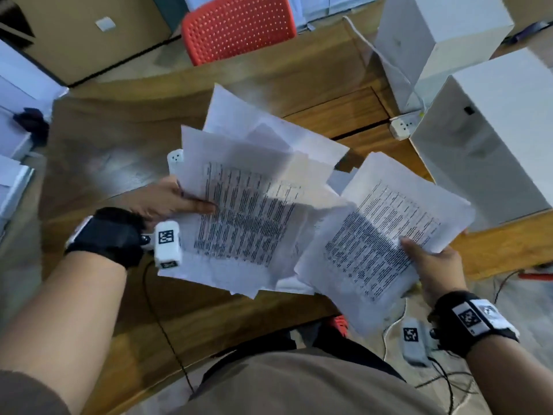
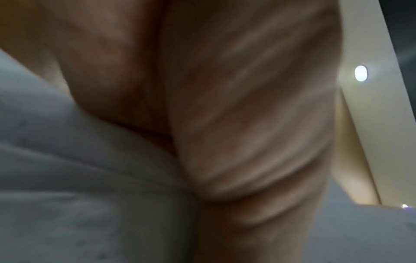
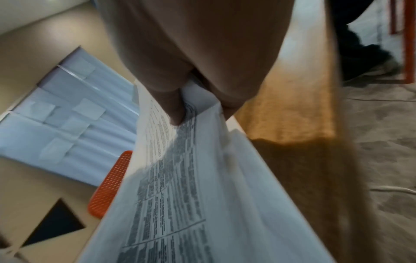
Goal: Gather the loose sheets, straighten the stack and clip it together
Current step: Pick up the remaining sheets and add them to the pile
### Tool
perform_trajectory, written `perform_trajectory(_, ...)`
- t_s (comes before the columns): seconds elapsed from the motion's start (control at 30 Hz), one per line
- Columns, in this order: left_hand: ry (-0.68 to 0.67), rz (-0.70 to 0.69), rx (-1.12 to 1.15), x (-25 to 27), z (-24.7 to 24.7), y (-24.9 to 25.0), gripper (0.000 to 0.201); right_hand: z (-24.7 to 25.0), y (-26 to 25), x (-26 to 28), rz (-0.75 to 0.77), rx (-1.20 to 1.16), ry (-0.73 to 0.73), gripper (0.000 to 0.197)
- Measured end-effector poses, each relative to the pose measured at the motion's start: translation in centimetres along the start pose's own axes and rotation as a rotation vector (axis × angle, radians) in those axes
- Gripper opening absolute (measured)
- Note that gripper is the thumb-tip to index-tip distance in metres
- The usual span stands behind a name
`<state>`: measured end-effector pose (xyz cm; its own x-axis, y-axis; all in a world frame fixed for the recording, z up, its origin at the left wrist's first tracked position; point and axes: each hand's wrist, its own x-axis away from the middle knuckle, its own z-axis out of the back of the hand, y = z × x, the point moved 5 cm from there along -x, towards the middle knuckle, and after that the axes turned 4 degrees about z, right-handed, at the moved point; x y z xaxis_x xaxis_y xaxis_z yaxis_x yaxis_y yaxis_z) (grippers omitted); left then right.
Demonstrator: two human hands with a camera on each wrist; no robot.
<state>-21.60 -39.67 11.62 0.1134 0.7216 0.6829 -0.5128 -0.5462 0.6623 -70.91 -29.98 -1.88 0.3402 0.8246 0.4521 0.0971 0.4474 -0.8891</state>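
Lower right of the head view: your right hand (image 1: 434, 265) pinches a small bundle of printed sheets (image 1: 386, 235), thumb on top of the text, other fingers hidden underneath. The right wrist view confirms it, thumb pressed down on the page edge, paper clamped against the fingers below. You hold it by one corner only, so the far end can droop and the sheets can slide apart if the pinch eases.

Centre left: your left hand (image 1: 167, 199) grips the bigger fanned pile (image 1: 245, 211), thumb on the top page; I cannot tell how the fingers below lie. The left wrist view is only blurred skin and paper. The pile is badly splayed, corners pointing every way, with blank sheets (image 1: 239, 115) sticking out at the far side. The loosest ones could slip out onto the wooden table (image 1: 113, 151) or off its near edge to the floor when you bring the two bundles together.

No clip is visible anywhere, so expect to hunt for it one-handed, which risks spilling the stack. Upper frame: red chair (image 1: 239, 28), white boxes (image 1: 484, 139) at right.
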Motion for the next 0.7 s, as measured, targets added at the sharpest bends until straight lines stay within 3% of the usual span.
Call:
perform_trajectory(0.03, 0.027, -0.051, 0.049, 1.6, 0.8, 0.4, 0.024, -1.3, -1.4, -0.2, 0.028, 0.002, -0.047, 0.040)
perform_trajectory(0.13, 0.136, -0.110, 0.182, 4.6, 2.4, -0.3, 0.042, -7.5, -5.4, 0.0, 0.088, 0.044, -0.251, 0.058)
perform_trajectory(0.23, 0.178, -0.188, 0.361, 6.9, 2.6, -2.6, 0.013, -15.2, -8.5, 1.7, 0.140, 0.052, -0.490, 0.013)
perform_trajectory(0.3, 0.215, -0.198, 0.484, 7.7, 3.3, -5.3, 0.018, -19.7, -10.5, 3.5, 0.224, 0.112, -0.601, 0.013)
perform_trajectory(0.43, 0.246, -0.175, 0.621, 10.5, 6.3, -9.8, 0.013, -25.4, -12.8, 4.8, 0.296, 0.172, -0.616, 0.012)
perform_trajectory(0.47, 0.279, -0.161, 0.650, 11.5, 7.4, -11.3, 0.013, -26.3, -12.7, 4.5, 0.276, 0.184, -0.596, 0.011)
perform_trajectory(0.53, 0.300, -0.204, 0.693, 12.8, 9.7, -14.1, 0.032, -28.2, -11.9, 4.5, 0.205, 0.184, -0.595, 0.015)
perform_trajectory(0.57, 0.306, -0.189, 0.715, 12.9, 10.8, -15.6, 0.031, -29.3, -11.3, 4.8, 0.164, 0.185, -0.615, 0.018)
perform_trajectory(0.6, 0.320, -0.189, 0.753, 13.2, 11.3, -16.0, 0.013, -30.5, -10.9, 5.8, 0.135, 0.189, -0.648, 0.021)
perform_trajectory(0.7, 0.278, -0.080, 0.692, 11.8, 11.4, -16.6, 0.021, -33.7, -10.1, 8.8, 0.068, 0.158, -0.764, 0.023)
